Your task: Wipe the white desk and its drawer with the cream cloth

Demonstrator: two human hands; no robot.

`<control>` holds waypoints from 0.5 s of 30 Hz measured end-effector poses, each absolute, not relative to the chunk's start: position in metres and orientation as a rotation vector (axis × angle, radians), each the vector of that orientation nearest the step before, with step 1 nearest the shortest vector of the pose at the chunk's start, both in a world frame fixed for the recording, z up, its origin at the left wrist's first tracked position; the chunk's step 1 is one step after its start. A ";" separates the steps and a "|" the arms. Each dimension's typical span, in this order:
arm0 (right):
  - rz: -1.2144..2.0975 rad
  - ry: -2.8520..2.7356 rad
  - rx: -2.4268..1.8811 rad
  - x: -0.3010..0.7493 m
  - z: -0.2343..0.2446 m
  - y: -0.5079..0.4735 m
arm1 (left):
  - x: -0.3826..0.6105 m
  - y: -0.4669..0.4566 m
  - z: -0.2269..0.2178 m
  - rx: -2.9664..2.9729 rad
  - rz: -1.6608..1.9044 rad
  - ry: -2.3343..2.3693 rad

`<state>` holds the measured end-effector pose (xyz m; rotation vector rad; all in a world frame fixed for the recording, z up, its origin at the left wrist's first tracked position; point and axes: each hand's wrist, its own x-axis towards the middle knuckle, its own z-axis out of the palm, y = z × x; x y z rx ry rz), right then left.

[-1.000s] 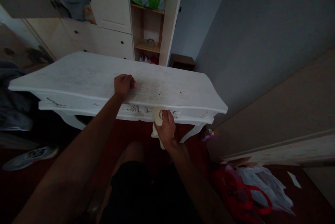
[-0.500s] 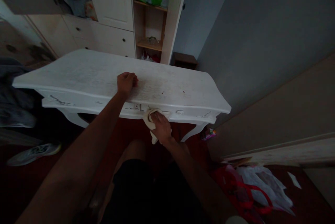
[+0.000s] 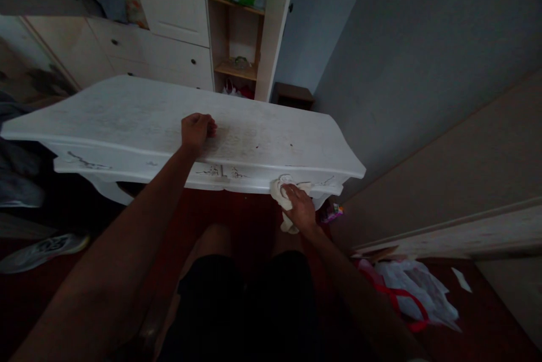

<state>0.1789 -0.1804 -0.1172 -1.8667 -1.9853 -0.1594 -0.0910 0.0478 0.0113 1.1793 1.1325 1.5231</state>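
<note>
A white table [image 3: 237,105] with curved edges and a carved drawer front stands before me, its top marked with grey smudges. My left hand [image 3: 198,131] rests on that top near the front edge, fingers curled in, with nothing seen in them. Lower and to the right, my right hand [image 3: 300,204] grips a cream cloth [image 3: 280,191] and presses it on the drawer front towards the right end. Part of the cloth hangs below the hand. Left of it, dark lines show in the carving [image 3: 237,173] at the middle.
Behind the table are a white wardrobe [image 3: 173,0] with an open door and shelves [image 3: 237,70]. A grey wall [image 3: 406,57] closes off the right. On the floor lie plastic bags [image 3: 417,288] at right and a shoe [image 3: 46,250] at left.
My right hand has slid the cloth to the right along the drawer front, from the middle towards the right end. My left hand stays on the tabletop. The view has shifted slightly.
</note>
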 end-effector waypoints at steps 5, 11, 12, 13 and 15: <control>-0.268 -1.683 -1.926 0.236 -0.122 -0.196 | -0.091 0.050 0.010 1.192 1.512 1.144; -0.280 -1.248 -1.842 0.261 -0.108 -0.204 | -0.088 0.051 0.008 1.215 1.512 1.160; -0.275 -1.174 -1.834 0.256 -0.106 -0.202 | -0.088 0.050 0.008 1.217 1.511 1.165; -0.267 -1.116 -1.826 0.249 -0.104 -0.199 | -0.088 0.050 0.008 1.216 1.512 1.173; -0.252 -1.052 -1.812 0.228 -0.102 -0.191 | -0.088 0.049 0.010 1.214 1.510 1.188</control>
